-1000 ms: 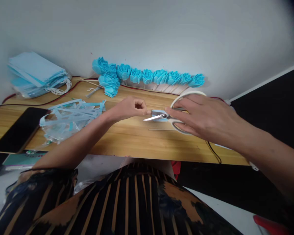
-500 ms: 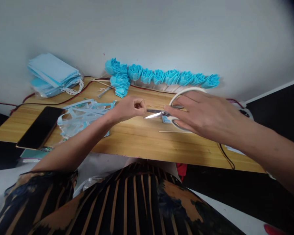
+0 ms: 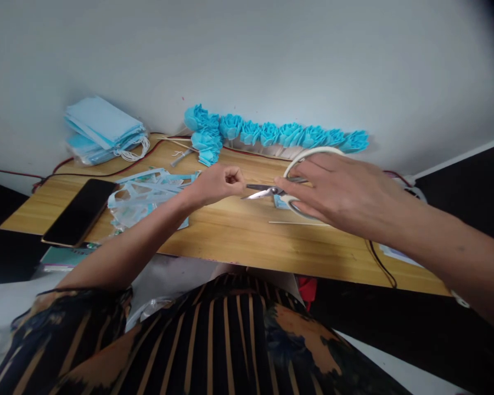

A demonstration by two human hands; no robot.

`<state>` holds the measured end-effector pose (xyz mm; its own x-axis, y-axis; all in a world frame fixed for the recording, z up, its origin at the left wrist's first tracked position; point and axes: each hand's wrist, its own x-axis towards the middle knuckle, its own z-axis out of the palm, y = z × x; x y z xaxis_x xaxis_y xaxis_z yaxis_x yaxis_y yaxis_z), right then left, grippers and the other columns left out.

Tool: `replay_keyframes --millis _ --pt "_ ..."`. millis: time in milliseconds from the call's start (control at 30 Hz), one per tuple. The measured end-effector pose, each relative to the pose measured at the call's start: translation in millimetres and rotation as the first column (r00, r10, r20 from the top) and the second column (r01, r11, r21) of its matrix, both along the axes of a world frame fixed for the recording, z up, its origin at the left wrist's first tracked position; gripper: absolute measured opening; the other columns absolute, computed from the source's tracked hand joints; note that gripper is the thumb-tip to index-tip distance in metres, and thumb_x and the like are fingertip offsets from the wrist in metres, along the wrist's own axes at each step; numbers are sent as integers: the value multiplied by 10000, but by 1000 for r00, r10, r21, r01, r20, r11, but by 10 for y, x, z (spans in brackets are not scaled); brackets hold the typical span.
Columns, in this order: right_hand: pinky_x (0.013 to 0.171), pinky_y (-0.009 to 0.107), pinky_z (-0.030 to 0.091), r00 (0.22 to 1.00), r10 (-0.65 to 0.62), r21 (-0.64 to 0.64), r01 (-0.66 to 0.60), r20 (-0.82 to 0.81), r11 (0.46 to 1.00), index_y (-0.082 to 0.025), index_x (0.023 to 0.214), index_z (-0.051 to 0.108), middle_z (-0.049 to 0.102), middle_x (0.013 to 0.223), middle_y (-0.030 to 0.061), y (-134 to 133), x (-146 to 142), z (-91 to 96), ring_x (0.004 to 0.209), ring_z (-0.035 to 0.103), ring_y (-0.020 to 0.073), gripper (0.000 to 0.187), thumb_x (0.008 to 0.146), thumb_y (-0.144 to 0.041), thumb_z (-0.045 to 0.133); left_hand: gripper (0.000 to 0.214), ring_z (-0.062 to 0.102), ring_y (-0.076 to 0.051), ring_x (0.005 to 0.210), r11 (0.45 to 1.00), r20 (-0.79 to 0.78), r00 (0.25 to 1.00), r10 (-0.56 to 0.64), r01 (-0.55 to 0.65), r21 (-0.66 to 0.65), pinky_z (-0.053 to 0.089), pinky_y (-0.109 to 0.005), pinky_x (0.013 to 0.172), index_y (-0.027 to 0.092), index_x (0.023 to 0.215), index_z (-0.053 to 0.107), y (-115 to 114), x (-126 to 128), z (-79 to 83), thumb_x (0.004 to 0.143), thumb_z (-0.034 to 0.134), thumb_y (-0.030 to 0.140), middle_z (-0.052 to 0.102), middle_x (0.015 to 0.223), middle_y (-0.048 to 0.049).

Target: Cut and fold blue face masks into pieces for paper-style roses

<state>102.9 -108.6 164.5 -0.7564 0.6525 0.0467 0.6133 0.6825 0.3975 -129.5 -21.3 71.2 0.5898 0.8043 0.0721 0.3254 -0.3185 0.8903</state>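
Note:
My right hand (image 3: 329,178) grips a pair of scissors (image 3: 275,190) with white loop handles, the blades parted and pointing left. My left hand (image 3: 220,185) is closed in a pinch just left of the blade tips. Whatever sits between its fingertips is too small to make out. Below the scissors a small blue and white piece (image 3: 280,202) lies on the wooden table (image 3: 230,236), partly hidden by the handle. Nearer to me rests a thin stick (image 3: 296,223). Light-blue cut scraps (image 3: 144,195) lie behind my left forearm.
A row of blue flowers (image 3: 269,133) on sticks leans along the wall. Stacked blue face masks (image 3: 105,126) with white loops sit at the back left. A black phone (image 3: 80,213) lies at the left edge. Dark red cables (image 3: 90,174) run along the back.
The whole view has shifted slightly, so the table's things appear a little further right and lower. Both hands and the scissors keep nearly the same pose.

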Motion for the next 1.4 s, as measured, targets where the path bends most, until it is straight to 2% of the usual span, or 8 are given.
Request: replay_keyframes --millis 367,600,800,1133,1400 --pt "700 338 368 1000 -4 89 2 24 996 -196 1163 634 673 973 104 -192 148 18 913 569 248 248 985 -241 468 116 512 -111 624 994 -50 999 14 -8 110 356 -240 573 159 733 639 -80 129 -13 713 587 261 628 677 -7" --pt "706 335 367 1000 -22 85 23 -7 996 -194 1148 646 677 1002 104 -295 254 22 928 574 247 238 975 -227 485 142 518 -115 632 997 -55 998 -7 11 81 375 -242 593 161 760 652 -167 201 31 711 573 268 635 682 0" --pt "708 339 362 1000 -14 121 11 20 993 -179 1150 639 675 977 111 -396 328 39 914 570 246 243 976 -213 472 154 522 -115 652 998 -50 999 6 -2 71 383 -251 622 165 693 614 -260 350 82 726 599 314 633 698 1" --pt "666 330 350 999 -25 168 22 20 986 -182 1177 623 682 964 114 -503 552 31 880 566 238 268 980 -225 447 105 489 -110 613 994 -39 999 20 -16 104 345 -248 571 161 670 601 -281 614 62 699 587 262 599 652 3" --pt "670 337 349 999 -51 152 53 -14 987 -175 1171 630 666 929 108 -503 737 -31 874 566 241 270 982 -227 443 120 530 -117 631 992 -98 995 2 10 122 368 -245 583 153 747 648 -259 732 57 703 569 231 660 714 -21"
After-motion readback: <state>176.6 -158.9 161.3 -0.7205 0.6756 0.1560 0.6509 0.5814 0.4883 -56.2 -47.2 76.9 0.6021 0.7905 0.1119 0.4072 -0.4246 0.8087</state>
